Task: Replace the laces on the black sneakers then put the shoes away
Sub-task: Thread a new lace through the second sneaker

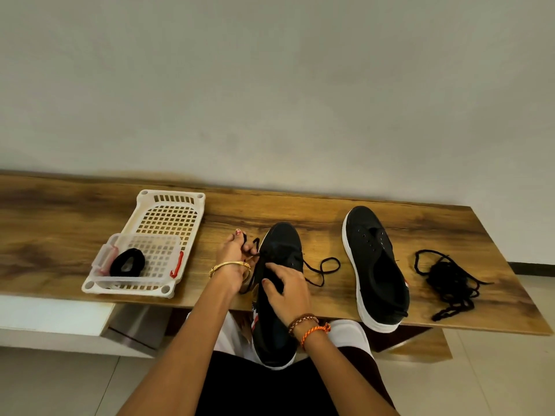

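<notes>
One black sneaker (pixel 280 244) with a white sole lies toe-away, its heel hanging off the wooden bench's front edge over my lap. My left hand (pixel 232 259) pinches one end of its black lace (pixel 321 270) beside the eyelets. My right hand (pixel 286 291) rests on the tongue and grips the sneaker's upper. The lace's other end loops loose on the bench to the right. A second black sneaker (pixel 375 265) without a lace stands further right. A tangled pile of black lace (pixel 447 283) lies right of it.
A white plastic basket (pixel 168 217) stands on the wooden bench (pixel 45 235) at left. A clear lidded box (pixel 150 253) in it holds a coiled black lace (pixel 127 262). A plain wall rises behind; tiled floor lies below and to the right.
</notes>
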